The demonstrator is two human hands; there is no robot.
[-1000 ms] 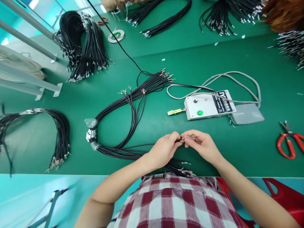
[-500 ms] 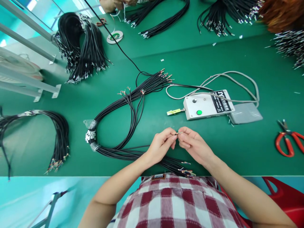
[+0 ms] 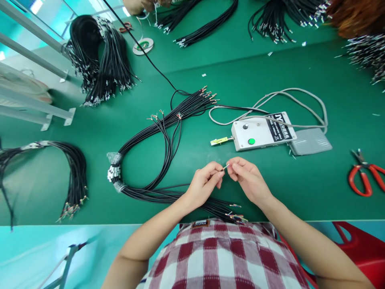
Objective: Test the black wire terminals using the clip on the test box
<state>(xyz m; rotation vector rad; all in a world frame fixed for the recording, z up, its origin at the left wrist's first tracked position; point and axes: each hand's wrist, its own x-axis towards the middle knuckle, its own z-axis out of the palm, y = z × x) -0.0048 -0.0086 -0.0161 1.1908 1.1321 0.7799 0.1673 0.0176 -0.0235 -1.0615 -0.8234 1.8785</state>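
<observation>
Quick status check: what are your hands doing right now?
Left hand and right hand both pinching one wire end. Cable bundle beneath the wrists. White box just beyond, untouched.

Both hands (image 3: 228,180) pinch a wire end (image 3: 225,166) together.

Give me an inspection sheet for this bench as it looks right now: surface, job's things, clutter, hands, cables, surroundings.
Surface: green bench mat, a few small white scraps near the far side.
Job's things: thin wire end pinched between both hands; black cable bundle looped at the person's left, taped at one bend.
Clutter: red-handled scissors at right; tape roll far left.
Hands: left hand and right hand both closed on the wire end, fingertips nearly meeting.
Cables: grey cord looping from the white control box to a grey pedal; more black bundles around the bench.
Surroundings: metal frame rails at left; another person's hand at the far edge.
</observation>
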